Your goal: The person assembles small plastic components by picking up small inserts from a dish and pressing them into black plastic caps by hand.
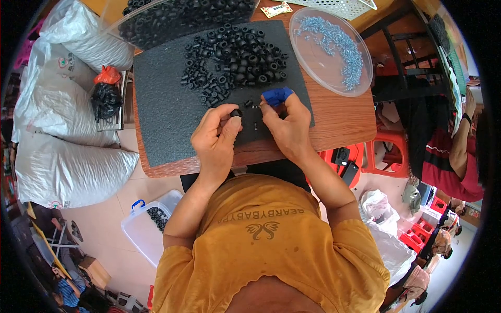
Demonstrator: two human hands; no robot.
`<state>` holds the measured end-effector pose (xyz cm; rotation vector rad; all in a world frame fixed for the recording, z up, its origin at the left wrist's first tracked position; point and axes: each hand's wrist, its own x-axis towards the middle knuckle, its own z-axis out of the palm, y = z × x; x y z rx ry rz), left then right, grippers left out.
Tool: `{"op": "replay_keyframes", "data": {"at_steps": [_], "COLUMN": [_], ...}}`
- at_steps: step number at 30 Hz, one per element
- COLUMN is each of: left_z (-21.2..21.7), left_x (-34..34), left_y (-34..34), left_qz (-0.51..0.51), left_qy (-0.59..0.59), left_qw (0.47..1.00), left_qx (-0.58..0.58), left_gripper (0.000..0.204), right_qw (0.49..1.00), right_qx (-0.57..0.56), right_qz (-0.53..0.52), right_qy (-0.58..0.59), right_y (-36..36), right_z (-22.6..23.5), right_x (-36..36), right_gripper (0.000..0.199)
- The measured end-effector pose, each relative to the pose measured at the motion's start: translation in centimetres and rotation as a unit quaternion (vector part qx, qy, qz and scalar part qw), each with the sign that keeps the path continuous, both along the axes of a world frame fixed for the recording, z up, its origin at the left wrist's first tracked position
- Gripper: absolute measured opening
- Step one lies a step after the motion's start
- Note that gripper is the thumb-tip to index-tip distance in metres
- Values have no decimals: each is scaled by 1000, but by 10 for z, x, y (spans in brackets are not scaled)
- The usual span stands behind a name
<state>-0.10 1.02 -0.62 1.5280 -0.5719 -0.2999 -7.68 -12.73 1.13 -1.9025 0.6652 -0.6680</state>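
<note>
My left hand (pixel 216 133) pinches a small black hollow plastic cap (pixel 236 113) between thumb and fingers, above the near part of the dark grey mat (pixel 167 125). To its right, my right hand (pixel 287 122) is closed in a pinch, with blue wrapping (pixel 277 96) round a finger. A tiny metal spring (pixel 255 106) shows at its fingertips. Between the hands a small black plug (pixel 248 103) lies on the mat, and another spring (pixel 255 125) rests closer to me. Beyond them spreads a heap of round black caps (pixel 250 55), with smaller black plugs (pixel 201 75) on its left side.
A round clear lid (pixel 308 65) holding many tiny springs lies at the table's right. At the back stands a clear bin (pixel 112 23) of black parts. White sacks (pixel 78 167) are piled on the left. A clear box (pixel 136 229) sits on the floor; another person's arm (pixel 462 138) is at far right.
</note>
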Motion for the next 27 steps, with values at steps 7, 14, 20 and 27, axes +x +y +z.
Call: {"op": "replay_keyframes", "data": {"at_steps": [7,14,20,27], "left_z": [9,12,11,10], "left_x": [-3,-7,-5,-5], "left_y": [4,2,3,6], "left_qz": [-42,-32,-21,-72], "left_qy": [147,82,-36,200], "left_qw": [986,996,999,969], "left_qx": [-61,-16,-5,-124], "left_gripper": [22,18,19,22], "right_qw": [986,930,927,994], "right_qx": [-132,-324,-318,47], "right_qz": [61,120,146,95], "right_qy": [-79,-126,-138,-23], "right_y": [2,7,13,13], "right_z": [11,13,16,25], "right_x": [-5,-1,1,-2], "right_gripper": [19,25,23,17]}}
